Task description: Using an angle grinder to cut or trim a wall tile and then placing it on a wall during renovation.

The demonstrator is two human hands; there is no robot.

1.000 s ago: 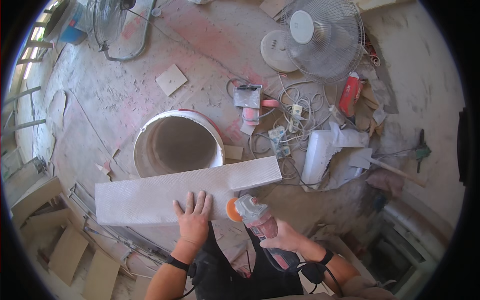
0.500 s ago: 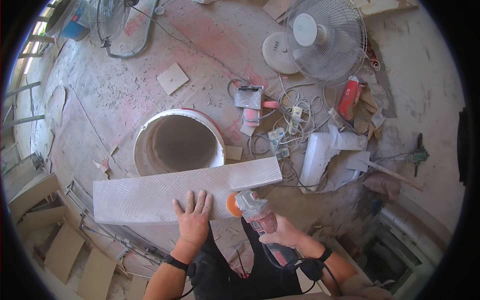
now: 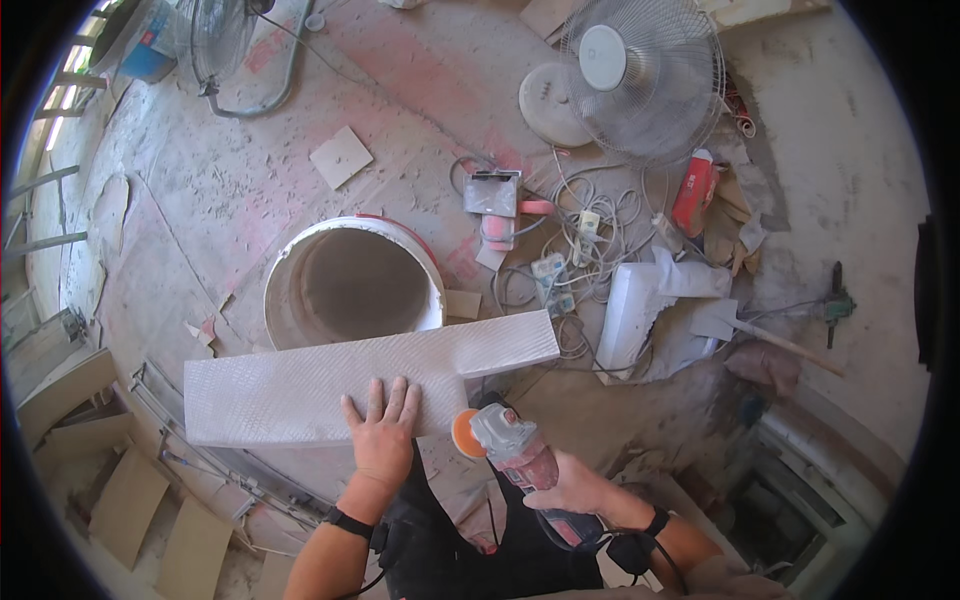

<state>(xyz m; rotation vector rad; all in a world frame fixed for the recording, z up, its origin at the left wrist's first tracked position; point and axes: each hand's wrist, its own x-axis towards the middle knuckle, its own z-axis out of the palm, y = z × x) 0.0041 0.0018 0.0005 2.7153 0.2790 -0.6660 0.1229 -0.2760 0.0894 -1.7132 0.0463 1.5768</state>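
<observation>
Two hands are engaged on one workpiece. The left hand [image 3: 382,440] lies flat, fingers spread, pressed palm-down on the near edge of a long white textured tile [image 3: 340,385]; it grips nothing. The tile's long axis runs left to right across the view, its right end tilted slightly away, and it rests over the rim of a white bucket [image 3: 352,285] standing on the dusty floor [image 3: 200,200]. The right hand [image 3: 570,490] is closed around the body of a red angle grinder [image 3: 525,465]. Its orange disc [image 3: 466,434] sits just beside the tile's near edge, right of the left hand's fingers and close to them. The grinder points forward and leftward toward the tile. Whether disc and tile touch cannot be told.
</observation>
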